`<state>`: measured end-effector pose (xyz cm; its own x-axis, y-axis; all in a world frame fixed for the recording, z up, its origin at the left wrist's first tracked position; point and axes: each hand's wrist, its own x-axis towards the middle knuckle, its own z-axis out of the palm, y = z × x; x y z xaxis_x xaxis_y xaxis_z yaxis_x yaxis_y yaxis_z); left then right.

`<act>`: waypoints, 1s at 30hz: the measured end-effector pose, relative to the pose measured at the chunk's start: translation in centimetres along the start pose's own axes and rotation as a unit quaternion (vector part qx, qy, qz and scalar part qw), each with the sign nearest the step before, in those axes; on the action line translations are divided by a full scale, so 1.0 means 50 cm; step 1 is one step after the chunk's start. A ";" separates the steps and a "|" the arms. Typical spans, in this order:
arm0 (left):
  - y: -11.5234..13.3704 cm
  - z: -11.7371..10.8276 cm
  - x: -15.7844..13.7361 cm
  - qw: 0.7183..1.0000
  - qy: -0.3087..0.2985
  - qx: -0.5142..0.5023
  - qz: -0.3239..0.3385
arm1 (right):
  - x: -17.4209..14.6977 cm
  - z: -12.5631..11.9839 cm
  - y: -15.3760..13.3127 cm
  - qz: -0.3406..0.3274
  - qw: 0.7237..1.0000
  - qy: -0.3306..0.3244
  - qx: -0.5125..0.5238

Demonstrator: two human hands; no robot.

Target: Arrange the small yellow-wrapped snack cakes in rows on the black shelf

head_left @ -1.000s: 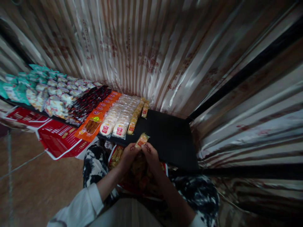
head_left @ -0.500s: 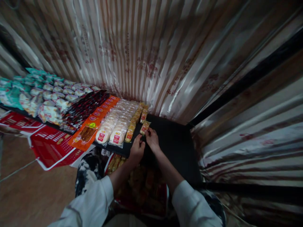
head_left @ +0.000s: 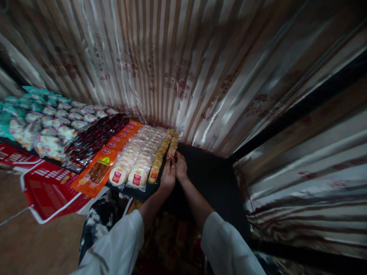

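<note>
A small clear packet of yellow biscuits (head_left: 171, 153) lies at the near end of the rightmost short row, with my fingertips on it. My left hand (head_left: 168, 176) touches its near side, fingers together and pointing away from me. From the right, my right hand (head_left: 181, 166) grips the same packet with bent fingers. Immediately left runs a longer row of matching yellow packets (head_left: 157, 164). Beyond that are two rows of round white crackers (head_left: 138, 176) in clear wrap. My fingers partly cover the packet.
A black board (head_left: 212, 179) carries the goods. Farther left lie an orange bag of brown sticks (head_left: 99, 172), dark red packets (head_left: 94, 133), and white and teal packets (head_left: 54, 118). A red box (head_left: 54, 191) sits below. Striped sheeting (head_left: 177, 68) hangs behind. Packets fill a dim container (head_left: 169, 236) beneath my arms.
Both hands have moved away from me with the packet, which now sits against the short right row. My left hand has come onto it. The view has shifted slightly.
</note>
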<state>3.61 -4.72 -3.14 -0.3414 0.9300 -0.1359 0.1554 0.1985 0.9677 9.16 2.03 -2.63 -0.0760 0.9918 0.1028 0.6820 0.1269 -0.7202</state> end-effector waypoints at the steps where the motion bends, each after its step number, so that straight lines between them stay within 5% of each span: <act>1: 0.001 0.001 0.003 1.000 0.001 0.002 -0.009 | 0.000 0.001 0.001 -0.002 1.000 0.001 0.002; 21: -0.023 0.018 0.028 1.000 0.016 0.001 0.017 | 0.001 0.024 0.032 -0.027 0.991 0.080 0.100; 30: 0.027 -0.021 -0.008 0.999 -0.010 0.018 0.027 | -0.029 0.014 0.021 -0.030 0.991 0.085 0.102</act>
<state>2.97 -5.15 -1.57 -0.3137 0.9455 -0.0877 0.2060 0.1579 0.9657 9.49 0.75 -4.00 0.0236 0.9674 0.2521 0.5177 0.2039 -0.8309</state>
